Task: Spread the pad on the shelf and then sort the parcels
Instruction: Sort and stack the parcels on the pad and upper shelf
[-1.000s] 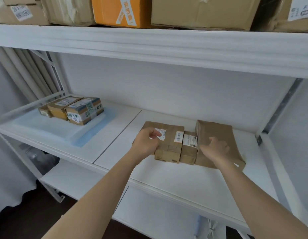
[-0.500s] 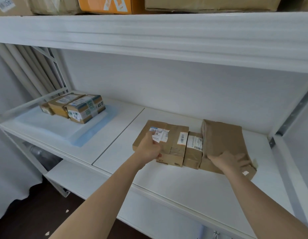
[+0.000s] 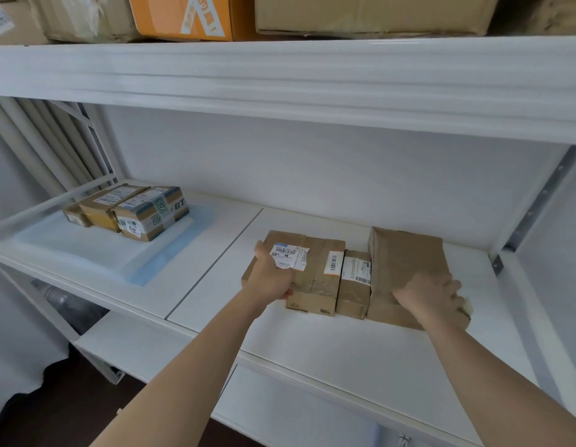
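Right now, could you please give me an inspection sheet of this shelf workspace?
Surface: white shelf, seam between two boards.
Job's things: blue pad spread at left with three boxes on it; row of brown parcels at right, off the pad.
Clutter: nothing seen.
Hands: left hand grips the leftmost parcel; right hand rests on the paper bag parcel.
Cables: nothing seen.
Surroundings: cartons on the upper shelf; lower shelf below.

Both arms reach forward; left hand (image 3: 270, 279) curled in a grip, right hand (image 3: 431, 293) pressing flat.
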`<state>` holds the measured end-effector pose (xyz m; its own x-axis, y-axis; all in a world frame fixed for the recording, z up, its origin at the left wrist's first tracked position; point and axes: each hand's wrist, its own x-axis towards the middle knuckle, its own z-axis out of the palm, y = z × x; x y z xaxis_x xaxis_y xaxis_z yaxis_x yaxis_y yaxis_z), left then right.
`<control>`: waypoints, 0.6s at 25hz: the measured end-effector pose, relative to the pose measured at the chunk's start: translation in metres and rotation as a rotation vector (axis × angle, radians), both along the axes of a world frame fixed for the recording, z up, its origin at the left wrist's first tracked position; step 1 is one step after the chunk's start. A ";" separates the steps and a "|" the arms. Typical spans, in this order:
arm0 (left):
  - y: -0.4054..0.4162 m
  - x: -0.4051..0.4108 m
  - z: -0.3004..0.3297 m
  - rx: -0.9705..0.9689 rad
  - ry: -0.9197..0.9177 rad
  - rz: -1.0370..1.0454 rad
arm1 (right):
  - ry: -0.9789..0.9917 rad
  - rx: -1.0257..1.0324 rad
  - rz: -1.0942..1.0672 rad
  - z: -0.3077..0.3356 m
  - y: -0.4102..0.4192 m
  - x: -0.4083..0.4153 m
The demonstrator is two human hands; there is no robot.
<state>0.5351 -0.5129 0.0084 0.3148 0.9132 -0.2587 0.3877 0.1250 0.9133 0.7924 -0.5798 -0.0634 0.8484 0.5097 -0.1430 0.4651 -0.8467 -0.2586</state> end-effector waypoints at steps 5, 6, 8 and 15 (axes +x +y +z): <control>0.005 -0.007 -0.004 0.013 0.026 0.025 | 0.251 0.035 -0.231 -0.004 -0.012 0.007; 0.003 -0.009 -0.005 0.013 0.030 0.014 | 0.244 0.032 -0.238 -0.005 -0.011 0.009; -0.001 -0.010 -0.004 -0.009 0.034 -0.028 | 0.213 -0.006 -0.252 -0.006 -0.014 0.013; 0.003 -0.018 0.005 -0.030 -0.030 0.109 | 0.226 -0.001 -0.360 -0.011 -0.019 0.030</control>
<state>0.5173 -0.5096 0.0130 0.2217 0.9346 -0.2783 0.3429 0.1925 0.9194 0.8228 -0.5984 -0.0743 0.9196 0.1861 -0.3461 0.0711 -0.9450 -0.3194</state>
